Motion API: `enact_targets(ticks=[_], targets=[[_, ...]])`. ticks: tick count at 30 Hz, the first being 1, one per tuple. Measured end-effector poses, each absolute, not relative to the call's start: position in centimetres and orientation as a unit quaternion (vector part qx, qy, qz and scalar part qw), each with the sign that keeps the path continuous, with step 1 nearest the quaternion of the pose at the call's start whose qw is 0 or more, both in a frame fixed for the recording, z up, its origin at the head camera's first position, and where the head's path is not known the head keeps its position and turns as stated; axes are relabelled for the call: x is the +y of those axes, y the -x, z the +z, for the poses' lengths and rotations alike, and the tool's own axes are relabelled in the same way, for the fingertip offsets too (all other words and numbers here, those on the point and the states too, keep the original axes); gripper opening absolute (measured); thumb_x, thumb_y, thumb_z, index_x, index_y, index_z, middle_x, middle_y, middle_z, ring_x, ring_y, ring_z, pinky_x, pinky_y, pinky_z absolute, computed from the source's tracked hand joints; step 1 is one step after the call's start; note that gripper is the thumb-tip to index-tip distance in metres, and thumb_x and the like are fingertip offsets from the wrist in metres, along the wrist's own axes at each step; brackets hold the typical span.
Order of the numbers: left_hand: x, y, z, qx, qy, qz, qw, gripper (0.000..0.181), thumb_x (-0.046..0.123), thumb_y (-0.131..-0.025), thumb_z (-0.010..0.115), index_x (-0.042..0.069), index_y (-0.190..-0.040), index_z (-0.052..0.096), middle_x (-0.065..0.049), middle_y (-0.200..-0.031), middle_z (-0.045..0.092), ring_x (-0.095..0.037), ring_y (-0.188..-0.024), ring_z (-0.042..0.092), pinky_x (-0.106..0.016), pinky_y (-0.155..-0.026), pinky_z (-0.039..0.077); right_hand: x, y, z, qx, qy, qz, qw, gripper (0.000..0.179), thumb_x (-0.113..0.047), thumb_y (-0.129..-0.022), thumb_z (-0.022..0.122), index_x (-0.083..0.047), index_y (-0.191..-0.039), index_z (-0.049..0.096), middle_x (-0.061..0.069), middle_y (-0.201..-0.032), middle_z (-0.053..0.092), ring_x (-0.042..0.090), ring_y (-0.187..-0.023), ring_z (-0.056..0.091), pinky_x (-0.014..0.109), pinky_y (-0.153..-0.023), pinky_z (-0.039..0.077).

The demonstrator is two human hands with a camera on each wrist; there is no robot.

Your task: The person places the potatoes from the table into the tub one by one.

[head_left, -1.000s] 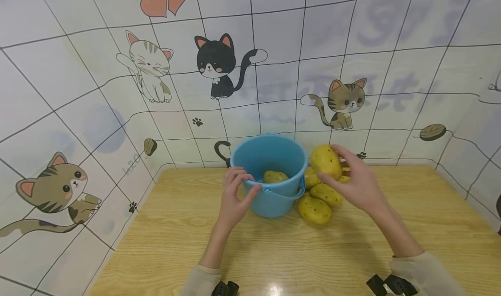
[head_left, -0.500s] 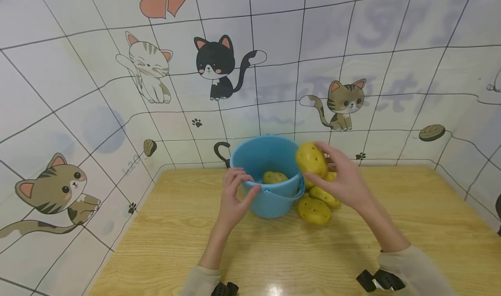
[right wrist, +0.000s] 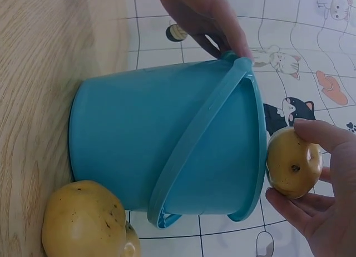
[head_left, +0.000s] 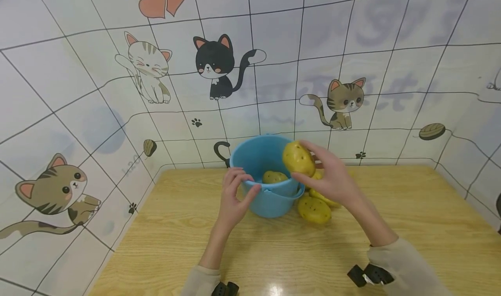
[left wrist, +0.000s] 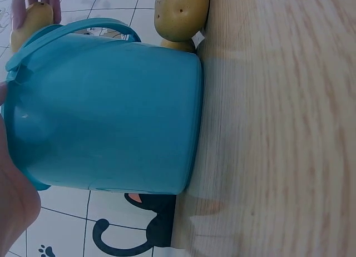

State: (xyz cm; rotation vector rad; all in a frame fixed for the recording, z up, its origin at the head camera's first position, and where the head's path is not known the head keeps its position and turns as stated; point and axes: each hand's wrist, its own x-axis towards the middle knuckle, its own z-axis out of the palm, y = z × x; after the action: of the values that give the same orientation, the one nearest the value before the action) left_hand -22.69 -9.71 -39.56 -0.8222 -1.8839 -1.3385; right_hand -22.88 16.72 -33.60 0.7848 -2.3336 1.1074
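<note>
A blue bucket (head_left: pixel 270 205) stands upright on the wooden table, its handle hanging down at the front. My left hand (head_left: pixel 233 202) grips its near left rim, fingertips over the edge and thumb at the outer side. Inside lies one yellow potato (head_left: pixel 274 177) with dark spots. Between thumb and fingers, my right hand (head_left: pixel 332 176) holds another potato (head_left: pixel 298 159) by the right part of the rim. The right wrist view puts this held potato (right wrist: pixel 295 163) just above the bucket's rim.
Several more potatoes (head_left: pixel 315 210) lie together on the table (head_left: pixel 172 239) at the bucket's right side, partly hidden by my right hand. Close behind the bucket rises a wall (head_left: pixel 274 82) with a grid pattern and cartoon cats.
My right hand has carried the potato leftward, from above the other potatoes to the bucket's right rim. The left hand and the bucket have stayed in place.
</note>
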Motion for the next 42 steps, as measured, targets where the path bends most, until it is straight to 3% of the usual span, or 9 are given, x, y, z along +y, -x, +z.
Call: enact_targets(ticks=[10, 15, 22, 34, 42], targets=[[-9.7, 22.1, -39.2, -0.720, 0.312, -0.522, 0.335, 0.019, -0.012, -0.080, 0.074, -0.005, -0.093, 0.062, -0.024, -0.101, 0.056, -0.054, -0.114, 0.043, -0.061, -0.104, 0.030, 15.8, 23.2, -33.4, -0.843, -0.299, 0.400, 0.199, 0.078, -0.019, -0.086, 0.083, -0.004, -0.150, 0.042, 0.015, -0.145, 0.051, 0.031, -0.122, 0.057, 0.047, -0.091, 0.055], [-9.6, 22.1, -39.3, -0.717, 0.318, -0.520, 0.338, 0.019, -0.012, -0.080, 0.074, -0.005, -0.093, 0.062, -0.024, -0.101, 0.056, -0.054, -0.114, 0.043, -0.061, -0.104, 0.031, 15.6, 23.5, -33.8, -0.841, -0.303, 0.396, 0.210, 0.072, -0.017, -0.086, 0.082, -0.003, -0.147, 0.046, 0.016, -0.143, 0.053, 0.032, -0.121, 0.058, 0.045, -0.089, 0.056], [-9.5, 22.1, -39.2, -0.718, 0.317, -0.520, 0.336, 0.019, -0.011, -0.080, 0.075, -0.005, -0.093, 0.063, -0.024, -0.102, 0.056, -0.051, -0.114, 0.043, -0.061, -0.103, 0.030, 15.6, 23.6, -34.2, -0.831, -0.300, 0.416, 0.217, 0.060, -0.010, -0.088, 0.079, -0.003, -0.141, 0.052, 0.017, -0.134, 0.058, 0.031, -0.107, 0.065, 0.044, -0.090, 0.056], [-9.5, 21.9, -39.1, -0.720, 0.315, -0.520, 0.333, 0.017, -0.010, -0.081, 0.074, -0.005, -0.093, 0.063, -0.024, -0.102, 0.056, -0.053, -0.116, 0.043, -0.061, -0.105, 0.030, 15.8, 23.5, -34.7, -0.820, -0.311, 0.411, 0.249, 0.051, -0.003, -0.089, 0.076, -0.001, -0.136, 0.056, 0.016, -0.129, 0.060, 0.031, -0.106, 0.064, 0.040, -0.087, 0.057], [-9.9, 23.7, -41.4, -0.720, 0.315, -0.515, 0.342, 0.019, -0.007, -0.082, 0.076, 0.001, -0.094, 0.064, -0.019, -0.103, 0.056, -0.046, -0.118, 0.044, -0.056, -0.106, 0.030, 16.4, 23.2, -35.0, -0.822, -0.303, 0.406, 0.260, 0.047, -0.002, -0.089, 0.075, 0.000, -0.132, 0.058, 0.015, -0.127, 0.062, 0.030, -0.104, 0.064, 0.043, -0.087, 0.056]])
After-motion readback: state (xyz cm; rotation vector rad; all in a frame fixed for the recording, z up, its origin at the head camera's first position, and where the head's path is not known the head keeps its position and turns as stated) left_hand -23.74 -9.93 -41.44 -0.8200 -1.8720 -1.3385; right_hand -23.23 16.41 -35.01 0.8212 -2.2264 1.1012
